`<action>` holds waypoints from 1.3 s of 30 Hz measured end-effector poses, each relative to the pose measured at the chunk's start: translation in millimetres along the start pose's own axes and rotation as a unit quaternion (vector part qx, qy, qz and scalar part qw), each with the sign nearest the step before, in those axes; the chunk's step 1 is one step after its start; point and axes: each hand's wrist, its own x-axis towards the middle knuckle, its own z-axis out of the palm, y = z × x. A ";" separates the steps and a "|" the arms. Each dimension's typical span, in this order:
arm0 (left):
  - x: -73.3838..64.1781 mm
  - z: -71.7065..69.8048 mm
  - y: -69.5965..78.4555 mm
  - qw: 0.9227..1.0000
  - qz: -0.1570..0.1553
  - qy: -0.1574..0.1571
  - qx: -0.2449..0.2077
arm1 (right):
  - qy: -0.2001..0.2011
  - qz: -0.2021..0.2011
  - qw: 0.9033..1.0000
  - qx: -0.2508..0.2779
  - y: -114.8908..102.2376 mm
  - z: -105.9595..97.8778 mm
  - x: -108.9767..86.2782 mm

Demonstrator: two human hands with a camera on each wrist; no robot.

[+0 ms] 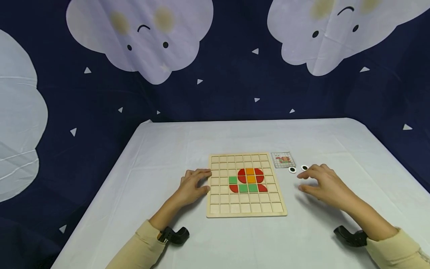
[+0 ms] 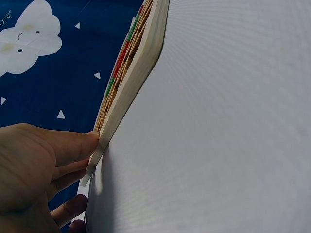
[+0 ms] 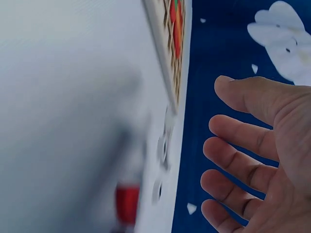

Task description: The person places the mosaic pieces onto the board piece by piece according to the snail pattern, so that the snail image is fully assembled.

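Observation:
A wooden grid board (image 1: 220, 209) lies on the table, with red curved pieces (image 1: 241, 175), orange squares (image 1: 250, 171) and green squares (image 1: 233, 180) set in its middle cells. My left hand (image 1: 192, 186) rests against its left edge; the left wrist view shows the thumb (image 2: 80, 147) touching the rim. Two white round eye pieces (image 1: 292, 170) lie right of the board. Just beside them my right hand (image 1: 327, 186) hovers above the table, thumb and fingers apart, nothing between them. The right wrist view shows this hand (image 3: 262, 160) with loosely bent fingers.
A small picture card (image 1: 283, 160) lies by the board's upper right corner. In the right wrist view a blurred red piece (image 3: 127, 204) appears near the table surface. White cloth (image 1: 188, 140) covers the table, and a dark blue cloud-patterned curtain (image 1: 228, 97) hangs behind it.

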 end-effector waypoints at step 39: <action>-0.8 0.5 0.9 1.000 0.000 0.001 0.006 | 0.023 0.016 0.999 -0.043 73.5 0.3 -50.8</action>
